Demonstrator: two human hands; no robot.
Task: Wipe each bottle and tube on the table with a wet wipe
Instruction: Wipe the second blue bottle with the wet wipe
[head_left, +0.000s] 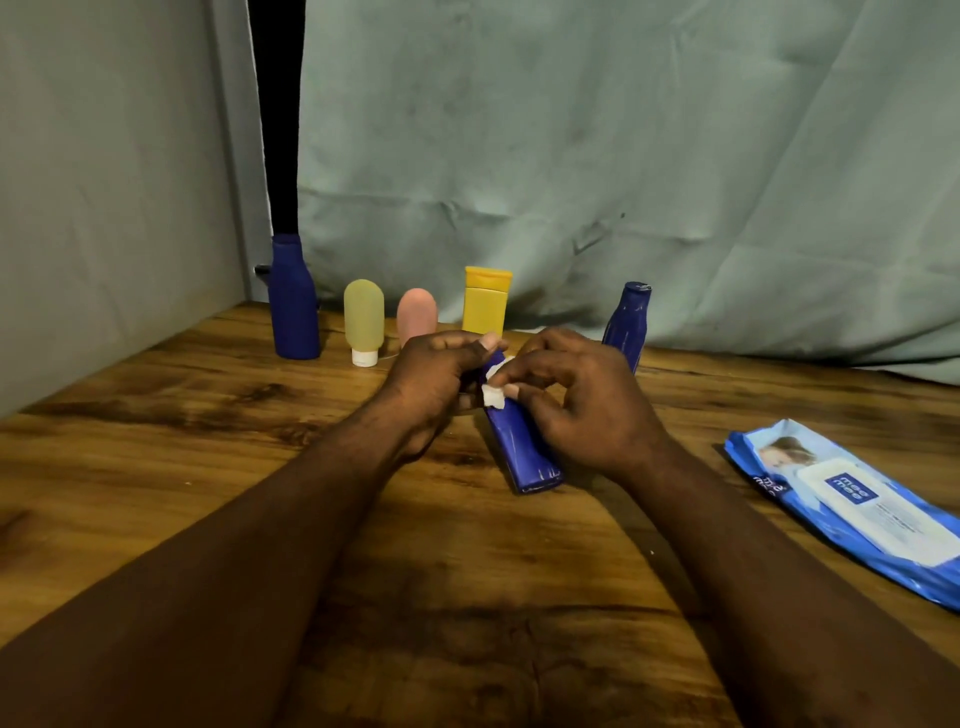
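Blue tube (524, 452) far end hidden; wipes pack (852, 509) cut by edge.

Left hand (434, 376) grips a blue tube (522, 452) over the wooden table (156, 467) — right hand (576, 400) pinches a white wipe (493, 396) against it.

Glossy blue tube (522, 449), grained wooden table (208, 467)

The person works bare-armed. The left forearm (234, 545) and right forearm (753, 571) are uncovered along their whole visible length, lean and smooth, with no cloth at the wrists. The left hand (436, 379) and right hand (587, 400) are bare too, with creased knuckles and short, neatly trimmed fingernails (489, 342) where they show.
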